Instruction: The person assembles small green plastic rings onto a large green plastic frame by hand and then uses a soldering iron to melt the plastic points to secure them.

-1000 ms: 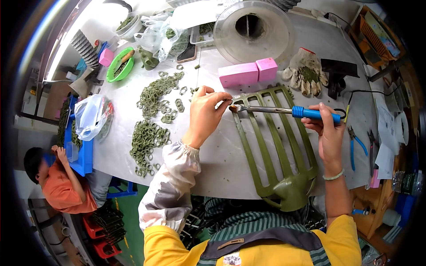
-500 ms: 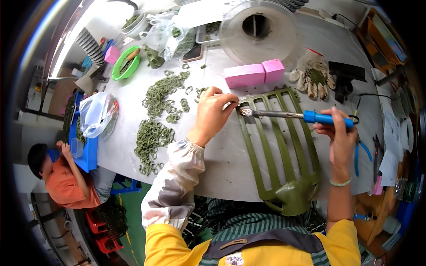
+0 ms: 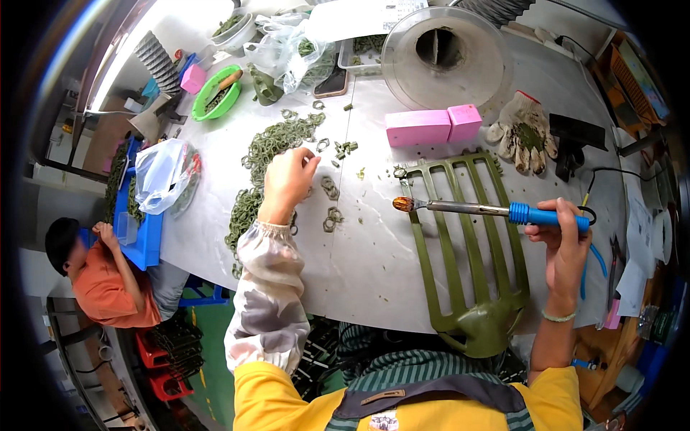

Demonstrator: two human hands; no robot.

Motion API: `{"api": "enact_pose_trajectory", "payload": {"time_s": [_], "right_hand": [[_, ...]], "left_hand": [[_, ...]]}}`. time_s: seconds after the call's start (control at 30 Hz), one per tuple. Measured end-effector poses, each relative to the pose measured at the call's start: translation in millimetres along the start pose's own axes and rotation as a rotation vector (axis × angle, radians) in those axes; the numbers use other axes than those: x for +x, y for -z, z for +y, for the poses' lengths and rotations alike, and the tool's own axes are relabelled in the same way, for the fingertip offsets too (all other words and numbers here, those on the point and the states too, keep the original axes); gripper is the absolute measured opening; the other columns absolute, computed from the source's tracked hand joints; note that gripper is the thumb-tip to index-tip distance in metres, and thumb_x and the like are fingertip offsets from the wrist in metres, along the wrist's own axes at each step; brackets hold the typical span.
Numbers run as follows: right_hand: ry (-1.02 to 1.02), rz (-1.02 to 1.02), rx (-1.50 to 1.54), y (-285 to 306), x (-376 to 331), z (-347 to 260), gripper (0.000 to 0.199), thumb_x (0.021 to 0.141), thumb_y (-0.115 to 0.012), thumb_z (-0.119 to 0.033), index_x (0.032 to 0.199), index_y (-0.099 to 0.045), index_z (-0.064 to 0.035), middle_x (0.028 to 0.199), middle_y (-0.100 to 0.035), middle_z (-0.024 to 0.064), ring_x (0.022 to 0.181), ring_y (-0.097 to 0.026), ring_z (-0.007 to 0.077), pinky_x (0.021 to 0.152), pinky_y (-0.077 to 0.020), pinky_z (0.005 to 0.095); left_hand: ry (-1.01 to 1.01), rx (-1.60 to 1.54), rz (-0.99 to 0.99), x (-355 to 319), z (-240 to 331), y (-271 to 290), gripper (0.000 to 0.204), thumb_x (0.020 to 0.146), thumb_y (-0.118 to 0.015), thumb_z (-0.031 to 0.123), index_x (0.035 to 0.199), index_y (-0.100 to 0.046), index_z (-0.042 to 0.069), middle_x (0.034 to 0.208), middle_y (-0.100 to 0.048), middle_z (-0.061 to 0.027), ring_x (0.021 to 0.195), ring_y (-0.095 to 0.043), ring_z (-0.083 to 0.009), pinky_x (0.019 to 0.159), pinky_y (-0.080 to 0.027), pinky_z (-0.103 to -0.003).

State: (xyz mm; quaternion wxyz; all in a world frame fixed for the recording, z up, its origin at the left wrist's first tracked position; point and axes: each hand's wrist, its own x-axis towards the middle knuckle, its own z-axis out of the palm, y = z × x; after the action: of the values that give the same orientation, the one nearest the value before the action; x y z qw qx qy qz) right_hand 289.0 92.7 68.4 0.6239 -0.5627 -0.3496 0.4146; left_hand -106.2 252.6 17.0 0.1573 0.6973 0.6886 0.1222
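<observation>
My right hand [image 3: 564, 251] grips a soldering iron [image 3: 474, 209] by its blue handle. The iron's brownish, burnt-looking tip [image 3: 405, 204] points left, above the outer bar of an olive-green slotted plastic part [image 3: 471, 237]. One small green ring [image 3: 399, 172] sits at that part's far left corner. My left hand [image 3: 286, 183] is over a pile of small green rings [image 3: 277, 144], its fingers curled together; whatever they may hold is hidden. A few rings [image 3: 333, 219] lie loose just right of that hand. A white sleeve [image 3: 269, 287] covers my left forearm.
Two pink blocks [image 3: 424, 128], a stained work glove [image 3: 522, 133] and a black stand [image 3: 571, 140] lie beyond the part. Farther back are a clear round cover [image 3: 402, 65], a phone [image 3: 331, 80] and a green bowl [image 3: 205, 93]. A seated person [image 3: 111, 284] works at left.
My left hand has moved left from the part's far corner to the ring pile. The iron's tip is slightly nearer me, away from that corner. The whole view has shifted a little.
</observation>
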Motion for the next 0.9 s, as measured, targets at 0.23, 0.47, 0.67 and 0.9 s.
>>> {"api": "enact_pose_trajectory", "payload": {"time_s": [0.23, 0.47, 0.67, 0.9], "right_hand": [[0.020, 0.016, -0.015, -1, -2, -1, 0.034, 0.099, -0.060, -0.027, 0.096, -0.067, 0.0053, 0.082, -0.070, 0.0112, 0.065, -0.072, 0.0182, 0.059, -0.0602, 0.0264], [0.029, 0.018, -0.005, 2, -4, -4, 0.034, 0.099, -0.060, -0.028, 0.096, -0.068, 0.0047, 0.080, -0.070, 0.0108, 0.064, -0.071, 0.0174, 0.060, -0.0598, 0.0258], [0.035, 0.037, -0.022, 5, -4, -1, 0.034, 0.099, -0.061, -0.028, 0.097, -0.068, 0.0054, 0.080, -0.070, 0.0114, 0.065, -0.071, 0.0177, 0.061, -0.0598, 0.0263], [0.036, -0.011, 0.020, 5, 5, 9, 0.034, 0.099, -0.062, -0.027, 0.098, -0.070, 0.0059, 0.081, -0.071, 0.0120, 0.068, -0.072, 0.0180, 0.063, -0.0605, 0.0261]], "left_hand": [[-0.447, -0.006, 0.357, 27, -23, -28, 0.019, 0.088, -0.066, 0.006, 0.106, -0.070, 0.004, 0.102, -0.070, -0.0133, 0.093, -0.068, -0.0310, 0.084, -0.055, -0.036], [0.007, -0.889, -0.008, -17, 2, -11, 0.019, 0.095, -0.064, 0.007, 0.111, -0.073, 0.003, 0.090, -0.074, -0.0071, 0.076, -0.070, -0.0108, 0.073, -0.056, -0.026], [-0.078, -0.927, -0.197, -61, 51, -18, 0.020, 0.092, -0.070, 0.008, 0.111, -0.074, 0.004, 0.094, -0.074, -0.0031, 0.082, -0.065, -0.0084, 0.078, -0.053, -0.023], [-0.590, -0.364, 0.229, -53, 84, -34, 0.015, 0.081, -0.078, 0.009, 0.095, -0.076, 0.010, 0.082, -0.073, -0.0005, 0.080, -0.058, -0.0187, 0.074, -0.050, -0.032]]}}
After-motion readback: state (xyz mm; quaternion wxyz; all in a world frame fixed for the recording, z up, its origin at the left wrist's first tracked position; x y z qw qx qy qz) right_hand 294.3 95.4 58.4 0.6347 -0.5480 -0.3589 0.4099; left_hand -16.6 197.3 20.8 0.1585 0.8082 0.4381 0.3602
